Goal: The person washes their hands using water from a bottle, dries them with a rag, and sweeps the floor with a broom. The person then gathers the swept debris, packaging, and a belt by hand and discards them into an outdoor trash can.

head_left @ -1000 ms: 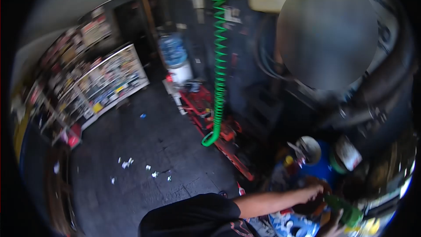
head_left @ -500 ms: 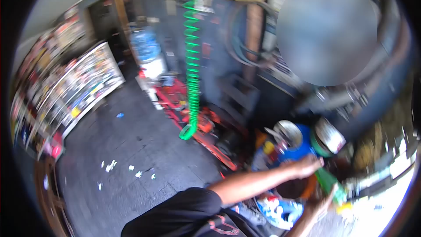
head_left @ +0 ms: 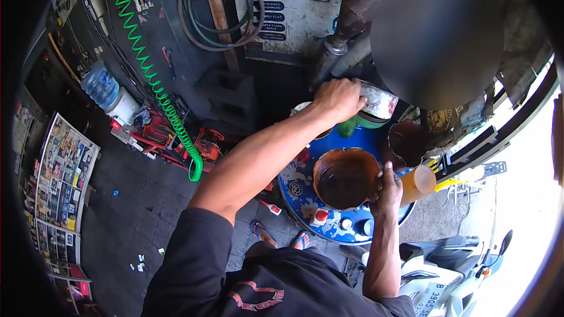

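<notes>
Blue drum (head_left: 305, 191): one funnel (head_left: 345, 177), right hand (head_left: 385, 189) touching; left hand (head_left: 337, 98) on one can (head_left: 379, 102).

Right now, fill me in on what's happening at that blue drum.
A person in a black shirt stands over a blue drum in a workshop. The left hand reaches out and rests on a tin can at the drum's far edge. The right hand holds the rim of a brown bowl sitting on the drum, with an orange cup right beside it. A green coiled hose hangs at the left, and a scooter is parked at the lower right.
</notes>
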### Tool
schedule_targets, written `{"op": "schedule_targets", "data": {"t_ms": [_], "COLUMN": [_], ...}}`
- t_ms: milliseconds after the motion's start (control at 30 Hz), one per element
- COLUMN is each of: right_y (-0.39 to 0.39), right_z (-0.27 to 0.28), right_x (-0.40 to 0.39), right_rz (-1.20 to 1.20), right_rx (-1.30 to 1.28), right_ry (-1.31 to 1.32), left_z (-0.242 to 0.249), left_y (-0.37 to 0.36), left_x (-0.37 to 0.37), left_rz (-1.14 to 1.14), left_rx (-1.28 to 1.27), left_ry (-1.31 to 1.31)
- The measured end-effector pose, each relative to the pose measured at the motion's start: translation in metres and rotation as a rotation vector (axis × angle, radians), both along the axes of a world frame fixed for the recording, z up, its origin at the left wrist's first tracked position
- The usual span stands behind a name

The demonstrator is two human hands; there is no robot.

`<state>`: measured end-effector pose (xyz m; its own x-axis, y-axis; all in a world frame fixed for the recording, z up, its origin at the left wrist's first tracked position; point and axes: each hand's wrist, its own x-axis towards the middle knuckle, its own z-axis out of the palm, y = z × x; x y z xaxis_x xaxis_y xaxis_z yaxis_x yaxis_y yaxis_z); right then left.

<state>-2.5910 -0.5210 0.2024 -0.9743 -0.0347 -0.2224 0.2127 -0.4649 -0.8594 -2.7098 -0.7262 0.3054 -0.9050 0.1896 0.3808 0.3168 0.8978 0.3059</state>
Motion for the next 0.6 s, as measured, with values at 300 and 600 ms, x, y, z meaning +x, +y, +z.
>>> {"op": "schedule_targets", "data": {"t_ms": [300,600], "right_y": [-0.004,-0.049], "right_z": [-0.004,0.036], "right_x": [-0.012,-0.024], "right_rz": [0.034,0.007], "right_rx": [-0.398,-0.065], "right_ry": [-0.056,0.318], "left_z": [-0.059,-0.047], "left_y": [-0.005,-0.033], "left_x": [-0.001,0.043], "left_rz": [-0.045,-0.045], "left_rx": [-0.094,2.034], "left_ry": [-0.203,-0.539]}}
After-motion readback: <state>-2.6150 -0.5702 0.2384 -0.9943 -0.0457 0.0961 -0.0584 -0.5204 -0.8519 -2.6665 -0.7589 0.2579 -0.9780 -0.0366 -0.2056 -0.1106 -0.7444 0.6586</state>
